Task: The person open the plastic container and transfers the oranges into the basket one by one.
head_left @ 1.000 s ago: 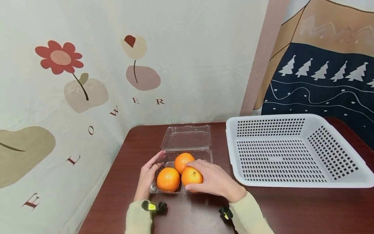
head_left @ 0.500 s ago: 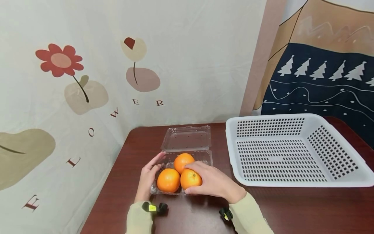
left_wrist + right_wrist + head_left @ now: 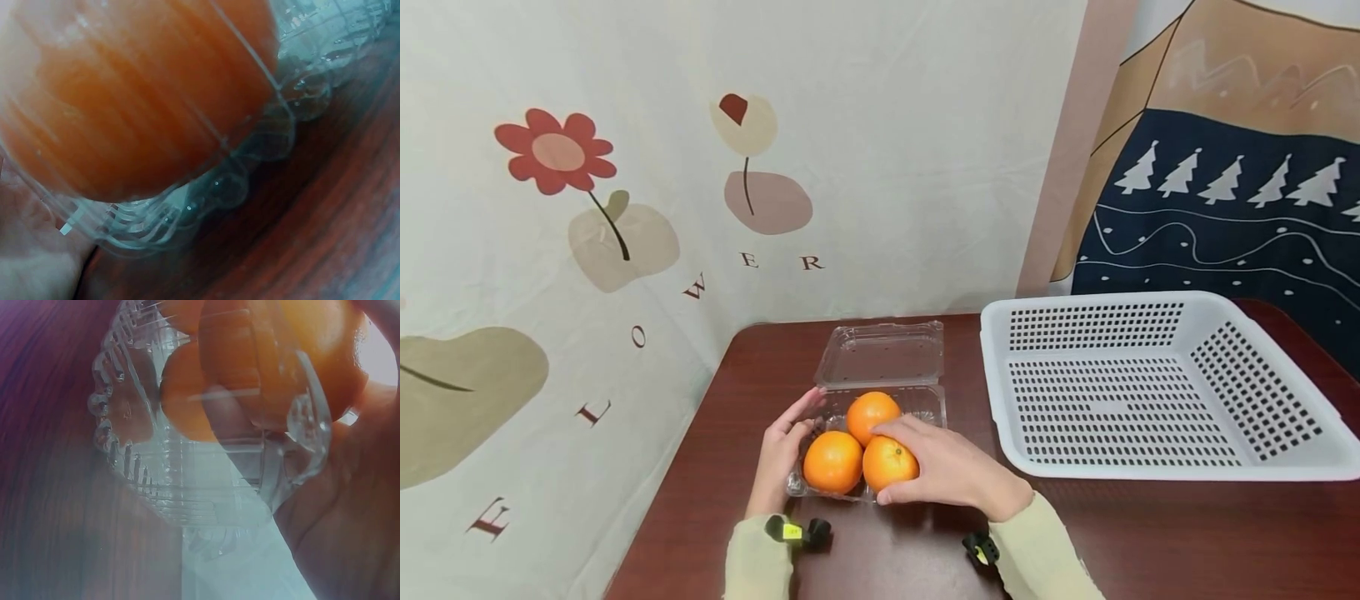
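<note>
Oranges (image 3: 891, 463) sit tight in the clamshell (image 3: 925, 402), so lift yours straight up, right hand (image 3: 951, 471) curled round it, left hand (image 3: 780, 454) flat bracing the clamshell's wall.

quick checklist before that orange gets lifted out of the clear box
1. Right hand wrapped round the near right orange: ok, fingers curl over its top and thumb sits beneath its near side.
2. Left hand steadying the box: ok, it rests against the left wall.
3. Lid out of the way: ok, folded back flat behind the box.
4. Other two oranges clear of the lift: cannot tell, they sit tight against the held one.
5. Basket ready to receive: ok, it stands empty to the right.
6. Orange already off the box floor: cannot tell.
</note>
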`<state>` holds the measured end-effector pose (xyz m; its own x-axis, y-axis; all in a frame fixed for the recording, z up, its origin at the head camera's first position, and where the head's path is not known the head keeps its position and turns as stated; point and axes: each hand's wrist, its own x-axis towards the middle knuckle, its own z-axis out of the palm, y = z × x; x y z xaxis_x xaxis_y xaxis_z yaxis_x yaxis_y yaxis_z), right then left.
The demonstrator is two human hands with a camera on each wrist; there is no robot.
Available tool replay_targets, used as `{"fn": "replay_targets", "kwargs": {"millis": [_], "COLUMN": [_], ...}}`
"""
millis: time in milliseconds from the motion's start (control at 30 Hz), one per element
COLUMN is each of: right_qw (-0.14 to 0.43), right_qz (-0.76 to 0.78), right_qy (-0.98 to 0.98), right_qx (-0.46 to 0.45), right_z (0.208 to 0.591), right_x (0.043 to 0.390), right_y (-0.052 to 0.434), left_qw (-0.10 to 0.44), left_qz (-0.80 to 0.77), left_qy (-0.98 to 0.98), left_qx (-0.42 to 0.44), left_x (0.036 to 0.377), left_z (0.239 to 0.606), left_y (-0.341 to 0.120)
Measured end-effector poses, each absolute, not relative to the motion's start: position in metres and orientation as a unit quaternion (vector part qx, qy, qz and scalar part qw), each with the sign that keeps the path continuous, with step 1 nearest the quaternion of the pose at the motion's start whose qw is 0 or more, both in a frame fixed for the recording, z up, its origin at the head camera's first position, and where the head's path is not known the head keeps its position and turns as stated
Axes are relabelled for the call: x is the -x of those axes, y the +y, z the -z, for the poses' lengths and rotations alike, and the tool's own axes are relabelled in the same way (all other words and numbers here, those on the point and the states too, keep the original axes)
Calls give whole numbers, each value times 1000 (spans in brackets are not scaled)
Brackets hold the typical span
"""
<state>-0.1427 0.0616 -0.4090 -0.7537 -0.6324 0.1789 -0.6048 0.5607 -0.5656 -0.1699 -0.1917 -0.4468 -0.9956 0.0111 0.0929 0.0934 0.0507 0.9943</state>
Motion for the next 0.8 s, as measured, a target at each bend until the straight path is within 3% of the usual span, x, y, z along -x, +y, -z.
{"fn": "replay_targets", "kwargs": {"millis": [433,800], "right_qw": [59,31], "right_qz": [332,313], "right_qy": [872,888], "right_qx": [354,336], "right_z": [410,411], "right_x": [144,143], "right_y": [63,61], "left_qw": [25,26], "left_qz": [686,685], "left_qy": [-726,-727], "left_qx": [33,34], "left_x": [170,170], "left_z": [445,446], "left_y": [-191,-191]}}
